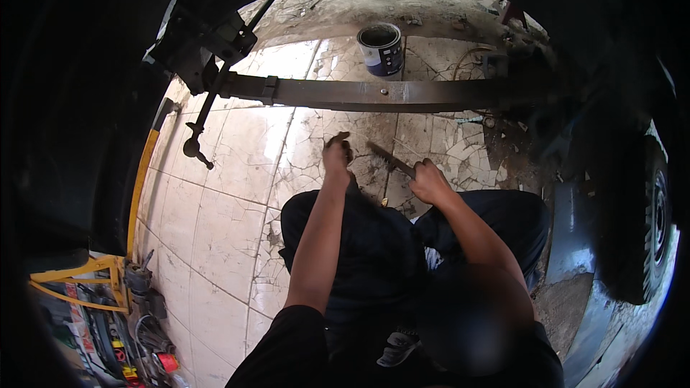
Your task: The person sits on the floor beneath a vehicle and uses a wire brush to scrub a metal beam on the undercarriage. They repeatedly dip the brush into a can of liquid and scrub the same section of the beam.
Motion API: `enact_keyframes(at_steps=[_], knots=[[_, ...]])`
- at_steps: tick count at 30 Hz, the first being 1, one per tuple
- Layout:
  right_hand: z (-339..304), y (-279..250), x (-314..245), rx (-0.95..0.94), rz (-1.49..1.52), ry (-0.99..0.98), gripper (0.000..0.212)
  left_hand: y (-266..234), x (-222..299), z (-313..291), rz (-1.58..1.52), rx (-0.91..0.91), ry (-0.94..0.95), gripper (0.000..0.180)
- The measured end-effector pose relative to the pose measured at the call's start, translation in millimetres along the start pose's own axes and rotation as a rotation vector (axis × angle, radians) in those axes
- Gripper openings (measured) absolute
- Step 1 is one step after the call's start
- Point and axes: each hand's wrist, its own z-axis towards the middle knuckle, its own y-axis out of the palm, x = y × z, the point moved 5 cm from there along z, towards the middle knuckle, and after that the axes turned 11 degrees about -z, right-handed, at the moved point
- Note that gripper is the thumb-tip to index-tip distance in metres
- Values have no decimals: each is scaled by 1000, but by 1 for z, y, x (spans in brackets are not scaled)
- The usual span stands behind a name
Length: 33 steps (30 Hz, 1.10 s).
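Observation:
My right hand (430, 182) is closed around the handle of a wire brush (390, 159), whose bristled end points up and to the left. To the left of it, my left hand (336, 158) is closed on a small dark part (346, 145); its exact kind is too small and blurred to make out. A gap separates the brush tip from that part. Both hands are low over the cracked tile floor (302, 151), in front of my bent knees and on the near side of a leaf spring (330, 92).
The leaf spring spans the view, with a dark rod and ball joint (192, 145) hanging at its left. A paint can (379, 50) stands beyond it. On the left is a yellow metal frame (144, 172) near loose parts; at right, a tyre (650, 223) and broken tiles.

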Motion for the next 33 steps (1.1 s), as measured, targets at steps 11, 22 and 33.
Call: enact_keyframes(at_steps=[11, 22, 33], knots=[[-88, -167, -78, 231, 408, 12, 52, -13, 24, -1, -415, 19, 16, 25], [21, -147, -148, 375, 131, -4, 47, 3, 23, -15, -458, -26, -38, 29], [56, -147, -155, 340, 127, 78, 49, -9, 28, -5, -463, 53, -41, 26]])
